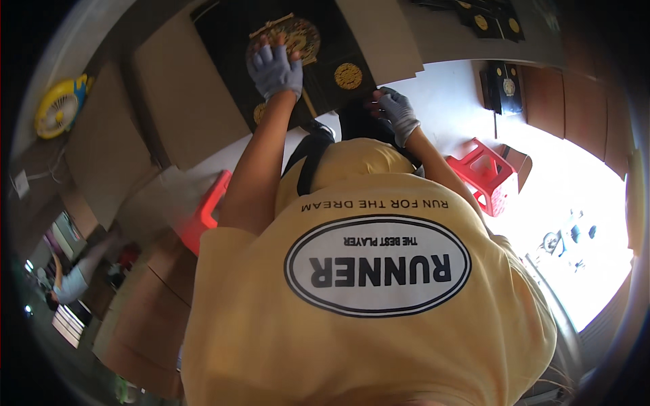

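Note:
A black panel (223, 44) with gold round ornaments lies ahead of me on a brown board surface. On its large round gold-and-coloured emblem (306, 42) rests my left hand (276, 69), in a grey glove with bare fingertips; its fingers are spread flat. My right hand (396, 114), gloved the same way, is beside the panel's near right corner, with the fingers curled inward. Whether those fingers touch the corner or hold something small, I cannot make out. A smaller gold medallion (348, 76) sits on the panel near that hand.
Red plastic stools stand on both sides, one at right (489, 172) and one at left (208, 210). A yellow-and-blue fan (59, 108) is at the far left. Another black ornamented piece (506, 88) stands at right. A person (71, 281) works at the far left.

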`<state>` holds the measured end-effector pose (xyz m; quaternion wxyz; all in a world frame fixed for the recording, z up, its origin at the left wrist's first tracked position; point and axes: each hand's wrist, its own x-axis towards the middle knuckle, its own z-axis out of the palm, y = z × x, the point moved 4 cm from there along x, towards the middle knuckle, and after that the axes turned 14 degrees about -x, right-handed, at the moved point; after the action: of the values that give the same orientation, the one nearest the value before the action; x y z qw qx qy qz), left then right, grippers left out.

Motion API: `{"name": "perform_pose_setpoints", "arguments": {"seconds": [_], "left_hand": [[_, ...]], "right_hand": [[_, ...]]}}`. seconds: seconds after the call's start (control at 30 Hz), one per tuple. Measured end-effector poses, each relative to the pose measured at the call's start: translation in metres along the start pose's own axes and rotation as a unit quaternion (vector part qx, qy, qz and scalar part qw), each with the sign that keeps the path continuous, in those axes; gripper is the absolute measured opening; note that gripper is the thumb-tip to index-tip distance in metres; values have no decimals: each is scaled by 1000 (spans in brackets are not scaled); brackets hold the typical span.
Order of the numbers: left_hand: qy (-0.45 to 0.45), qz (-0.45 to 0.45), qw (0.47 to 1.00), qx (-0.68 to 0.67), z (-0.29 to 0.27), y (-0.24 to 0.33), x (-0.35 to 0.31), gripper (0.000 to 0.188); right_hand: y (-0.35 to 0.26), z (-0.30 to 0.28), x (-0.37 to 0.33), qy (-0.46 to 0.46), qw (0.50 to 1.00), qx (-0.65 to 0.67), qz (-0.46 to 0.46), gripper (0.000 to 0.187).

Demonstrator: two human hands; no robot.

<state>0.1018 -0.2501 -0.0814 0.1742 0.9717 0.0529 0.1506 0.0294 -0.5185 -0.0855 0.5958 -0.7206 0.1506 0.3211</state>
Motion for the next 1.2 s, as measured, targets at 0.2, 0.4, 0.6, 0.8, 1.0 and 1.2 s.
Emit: {"name": "perform_pose_setpoints", "arguments": {"seconds": [0.2, 0.4, 0.6, 0.8, 1.0, 1.2], "left_hand": [[-34, -12, 999, -29, 4, 0, 1, 47], [17, -24, 976, -216, -2, -12, 2, 55], [45, -131, 760, -635, -41, 89, 39, 59], [23, -208, 559, -802, -41, 174, 77, 62], [3, -220, 505, -835, 0, 255, 140, 65], [60, -132, 691, -708, 62, 320, 232, 67]], "right_hand": [[-60, 8, 12, -112, 991, -20, -71, 73], [-111, 43, 7, -172, 945, -119, -252, 65], [-226, -2, -67, -117, 818, -249, -505, 61], [-252, -81, -67, -54, 741, -233, -627, 56], [-273, -185, -56, -47, 723, -194, -662, 64], [-235, -277, 13, 44, 832, -16, -553, 44]]}}
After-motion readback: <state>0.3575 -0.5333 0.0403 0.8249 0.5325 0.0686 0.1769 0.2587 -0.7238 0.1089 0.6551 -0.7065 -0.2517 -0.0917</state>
